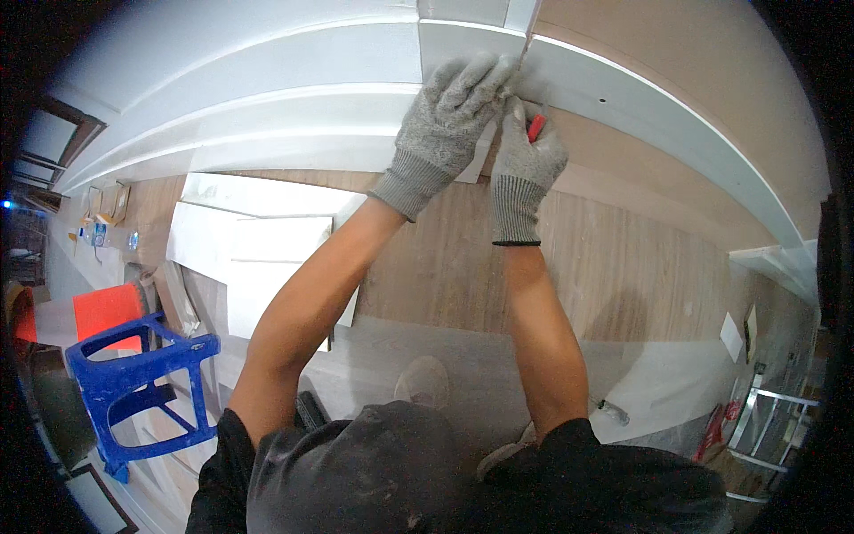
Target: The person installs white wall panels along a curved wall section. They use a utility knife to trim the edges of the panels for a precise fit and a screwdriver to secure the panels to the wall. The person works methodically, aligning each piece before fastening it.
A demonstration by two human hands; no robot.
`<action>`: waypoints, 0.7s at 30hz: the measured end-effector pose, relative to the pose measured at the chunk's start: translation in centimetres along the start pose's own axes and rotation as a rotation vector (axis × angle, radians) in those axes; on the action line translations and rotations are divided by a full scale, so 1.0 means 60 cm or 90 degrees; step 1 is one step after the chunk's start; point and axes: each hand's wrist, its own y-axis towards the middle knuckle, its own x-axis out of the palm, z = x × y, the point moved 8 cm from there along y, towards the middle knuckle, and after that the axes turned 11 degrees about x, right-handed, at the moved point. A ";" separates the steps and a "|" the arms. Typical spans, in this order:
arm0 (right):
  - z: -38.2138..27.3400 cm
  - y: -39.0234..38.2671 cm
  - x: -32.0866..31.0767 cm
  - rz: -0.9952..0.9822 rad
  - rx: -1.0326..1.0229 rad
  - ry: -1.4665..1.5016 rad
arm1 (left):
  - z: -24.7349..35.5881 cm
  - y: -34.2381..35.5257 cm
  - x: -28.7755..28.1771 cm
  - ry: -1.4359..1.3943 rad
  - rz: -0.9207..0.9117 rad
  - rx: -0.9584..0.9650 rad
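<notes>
Your two hands, both in grey knit gloves, meet high in the view at a joint in the pale wall trim (467, 40). Your left hand (458, 111) lies with its fingers stretched out and nearly together, their tips against the trim just beside the joint, probably to brace and steady that spot. Your right hand (531, 151) is curled around one small red tool (536, 127), gripped near its end, seemingly for close control. The tool is right at the joint, between palm and fingers (its working end is blurred, so its kind cannot be told). One dark hole (602, 101) marks the trim to the right.

Below, on the wood-look floor (436, 267), at least three white boards (280, 289) lie overlapping at your left, perhaps laid flat there to leave your standing room free. One blue stool (200, 392) stands at the lower left, near one orange-red object (108, 316) of unclear kind. One metal ladder (754, 418) shows at the far right, well apart from your hands. One shoe (422, 383) shows plainly beneath you.
</notes>
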 end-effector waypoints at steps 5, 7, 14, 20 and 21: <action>-0.044 -0.002 -0.020 0.017 -0.084 -0.011 | 0.005 0.000 -0.010 -0.031 0.043 -0.023; -0.074 0.004 -0.027 0.011 -0.169 -0.021 | 0.012 0.000 -0.007 -0.031 0.063 -0.042; -0.135 0.044 -0.050 -0.003 -0.305 -0.105 | 0.031 0.010 0.004 -0.024 0.031 -0.092; -0.198 0.033 -0.032 -0.023 -0.425 -0.272 | 0.026 -0.001 0.000 -0.029 0.106 -0.054; -0.204 0.030 -0.028 -0.027 -0.450 -0.282 | 0.025 -0.001 0.003 -0.023 0.097 -0.057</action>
